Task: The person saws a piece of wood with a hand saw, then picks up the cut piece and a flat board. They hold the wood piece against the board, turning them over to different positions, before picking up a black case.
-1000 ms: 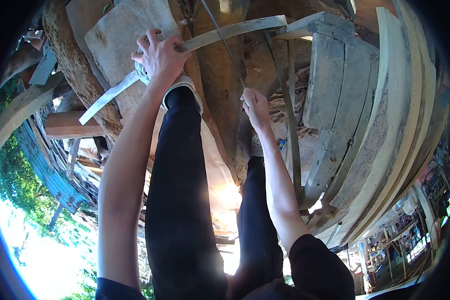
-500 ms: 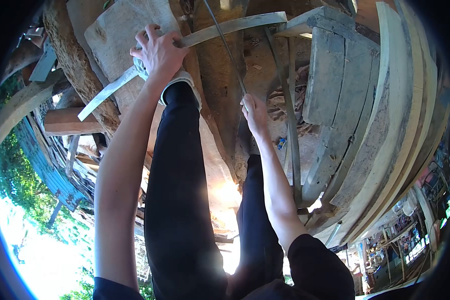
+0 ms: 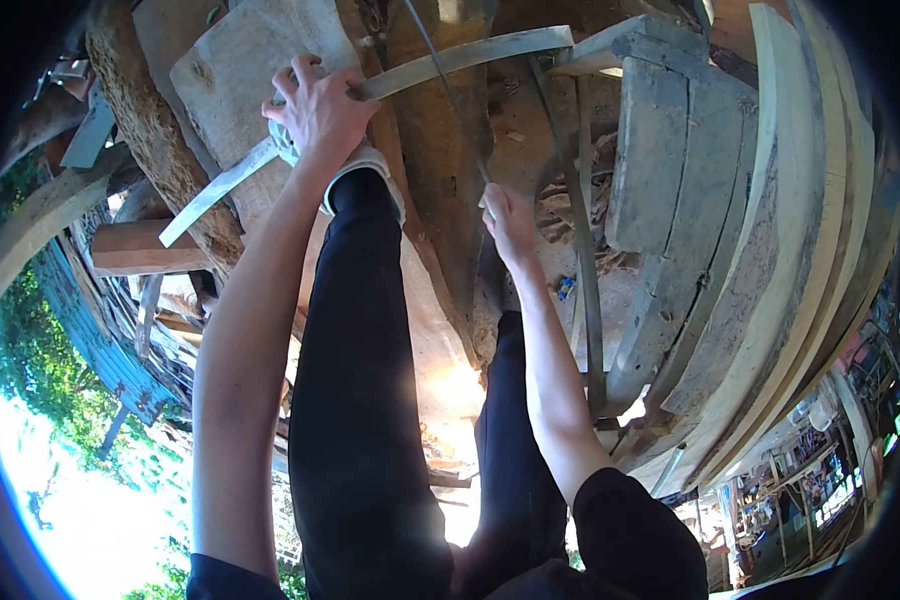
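Observation:
A long, slightly curved wooden strip (image 3: pixel 470 60) lies across a broad timber slab (image 3: pixel 225 65). My left hand (image 3: pixel 320 110) presses down on it with spread, bent fingers, beside my pale shoe (image 3: pixel 370 165), which is planted on the timber. My right hand (image 3: pixel 510 222) is closed around the near end of a long, thin, dark tool (image 3: pixel 450 90). It looks like a saw blade seen edge-on, though I cannot be sure. The tool crosses the strip to the right of my left hand. Its grip is hidden inside my fist.
Weathered grey planks (image 3: pixel 650 150) stand at the right, beside tall curved pale boards (image 3: pixel 760 250). A rough bark-edged log (image 3: pixel 160 120) and a squared beam (image 3: pixel 150 245) lie at the left. Wood scraps and a small blue item (image 3: pixel 566 287) are on the ground.
My right hand and the thin tool have shifted only slightly. My left hand stays on the strip, and the whole view has tilted a little.

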Action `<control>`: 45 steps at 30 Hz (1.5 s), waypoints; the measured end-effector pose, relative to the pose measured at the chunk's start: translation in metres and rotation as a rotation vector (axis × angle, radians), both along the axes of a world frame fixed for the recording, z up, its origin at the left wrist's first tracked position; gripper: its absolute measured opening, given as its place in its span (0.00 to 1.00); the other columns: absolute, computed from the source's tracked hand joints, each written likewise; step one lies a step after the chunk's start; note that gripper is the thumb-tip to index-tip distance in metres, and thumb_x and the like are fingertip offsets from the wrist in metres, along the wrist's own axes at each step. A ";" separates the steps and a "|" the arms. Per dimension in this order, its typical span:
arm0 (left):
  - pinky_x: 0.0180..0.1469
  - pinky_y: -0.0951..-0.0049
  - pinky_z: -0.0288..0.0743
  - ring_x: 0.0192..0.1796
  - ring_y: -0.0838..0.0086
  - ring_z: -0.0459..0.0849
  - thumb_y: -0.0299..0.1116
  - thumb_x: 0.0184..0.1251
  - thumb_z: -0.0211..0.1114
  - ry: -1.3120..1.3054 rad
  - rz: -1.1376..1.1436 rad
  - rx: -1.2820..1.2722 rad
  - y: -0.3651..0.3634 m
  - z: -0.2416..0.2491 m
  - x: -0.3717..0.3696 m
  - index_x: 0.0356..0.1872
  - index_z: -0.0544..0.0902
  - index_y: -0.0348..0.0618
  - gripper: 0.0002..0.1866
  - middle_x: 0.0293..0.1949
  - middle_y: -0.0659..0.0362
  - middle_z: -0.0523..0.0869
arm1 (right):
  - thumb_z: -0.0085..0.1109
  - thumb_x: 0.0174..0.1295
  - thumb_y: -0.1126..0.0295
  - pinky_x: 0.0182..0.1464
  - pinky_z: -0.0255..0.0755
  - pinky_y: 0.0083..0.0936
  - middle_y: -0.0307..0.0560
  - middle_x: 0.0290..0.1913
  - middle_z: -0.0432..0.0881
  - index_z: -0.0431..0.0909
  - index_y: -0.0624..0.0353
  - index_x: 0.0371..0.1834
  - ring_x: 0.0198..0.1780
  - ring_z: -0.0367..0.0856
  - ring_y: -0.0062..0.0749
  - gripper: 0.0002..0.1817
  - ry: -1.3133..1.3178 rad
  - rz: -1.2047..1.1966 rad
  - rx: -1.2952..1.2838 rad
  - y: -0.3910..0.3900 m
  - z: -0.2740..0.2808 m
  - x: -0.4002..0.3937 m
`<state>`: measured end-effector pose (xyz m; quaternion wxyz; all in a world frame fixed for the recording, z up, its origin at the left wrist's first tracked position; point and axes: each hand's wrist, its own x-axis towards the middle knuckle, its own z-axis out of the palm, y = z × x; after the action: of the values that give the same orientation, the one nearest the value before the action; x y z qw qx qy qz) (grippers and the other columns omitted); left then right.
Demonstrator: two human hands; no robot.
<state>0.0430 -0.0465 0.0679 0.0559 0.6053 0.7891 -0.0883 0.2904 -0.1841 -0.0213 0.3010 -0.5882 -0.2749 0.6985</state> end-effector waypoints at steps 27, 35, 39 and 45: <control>0.65 0.34 0.54 0.71 0.53 0.61 0.53 0.47 0.77 0.006 -0.006 0.006 -0.001 -0.002 0.002 0.42 0.91 0.65 0.19 0.66 0.60 0.71 | 0.52 0.77 0.56 0.22 0.49 0.16 0.26 0.20 0.63 0.74 0.57 0.30 0.20 0.58 0.09 0.19 -0.087 0.058 0.087 0.027 0.008 -0.014; 0.64 0.32 0.54 0.71 0.53 0.61 0.52 0.47 0.78 -0.009 -0.010 0.022 -0.004 -0.006 -0.001 0.41 0.91 0.65 0.18 0.66 0.60 0.71 | 0.56 0.73 0.51 0.31 0.62 0.25 0.36 0.22 0.72 0.77 0.63 0.28 0.27 0.67 0.19 0.24 -0.153 0.073 -0.046 -0.048 0.015 0.027; 0.64 0.32 0.54 0.71 0.52 0.61 0.51 0.48 0.79 0.005 -0.012 0.029 0.000 -0.006 0.000 0.41 0.91 0.65 0.17 0.66 0.59 0.71 | 0.56 0.73 0.51 0.30 0.61 0.24 0.35 0.23 0.72 0.77 0.63 0.28 0.26 0.66 0.17 0.24 -0.156 0.098 -0.076 -0.046 0.019 0.022; 0.65 0.29 0.53 0.69 0.50 0.62 0.45 0.45 0.77 -0.030 -0.024 0.082 -0.003 -0.009 -0.003 0.41 0.92 0.63 0.17 0.65 0.56 0.71 | 0.53 0.76 0.50 0.18 0.48 0.14 0.27 0.18 0.63 0.73 0.57 0.28 0.18 0.59 0.08 0.23 -0.101 0.094 -0.087 -0.032 0.042 0.038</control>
<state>0.0397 -0.0499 0.0589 0.0417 0.6179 0.7837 -0.0475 0.3288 -0.2161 0.0210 0.2279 -0.6217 -0.2865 0.6925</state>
